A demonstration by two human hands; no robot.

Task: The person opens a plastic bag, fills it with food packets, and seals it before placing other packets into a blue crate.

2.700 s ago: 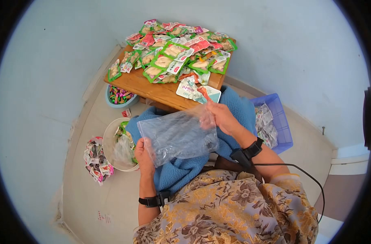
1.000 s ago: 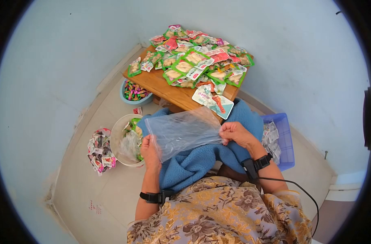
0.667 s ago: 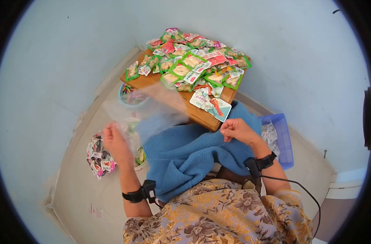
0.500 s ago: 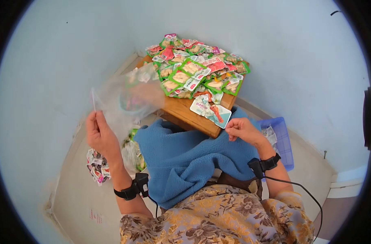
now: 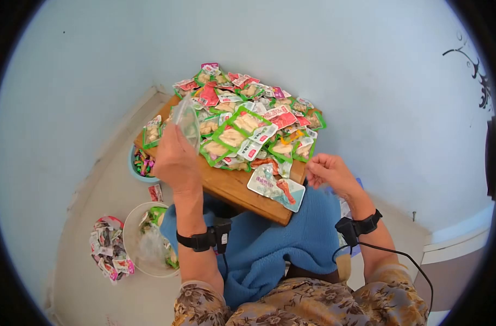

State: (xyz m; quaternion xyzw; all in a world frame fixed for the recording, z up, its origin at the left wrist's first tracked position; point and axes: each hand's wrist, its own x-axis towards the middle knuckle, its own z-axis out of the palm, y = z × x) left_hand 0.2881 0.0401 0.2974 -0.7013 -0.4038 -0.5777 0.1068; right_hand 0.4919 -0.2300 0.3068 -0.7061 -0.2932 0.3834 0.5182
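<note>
My left hand (image 5: 178, 163) is closed on a clear plastic bag (image 5: 189, 122), raised over the left part of a small wooden table (image 5: 242, 198). Beyond it spreads a heap of sealed snack packets (image 5: 226, 138), many with green edges and pale food inside, others red and white. My right hand (image 5: 330, 173) hovers by the table's right edge, fingers curled together, with nothing visible in them. Near it, at the front corner, lies a white and teal packet (image 5: 277, 187) with a picture of reddish-brown food. A single green-edged packet (image 5: 152, 132) rests at the table's left edge.
Left of the table, a blue tub (image 5: 133, 168) holds small colourful wrapped pieces. Below it stand a white bucket (image 5: 129, 245) with packets and clear plastic, and a pile of dark and pink packets (image 5: 108, 247). Blue cloth (image 5: 259, 266) covers my lap. Walls meet behind the table.
My left hand has swung right and up over the table with the plastic bag, which is now bunched smaller. My right hand stays near the table's right edge. The view has shifted, showing the tub and bucket.
</note>
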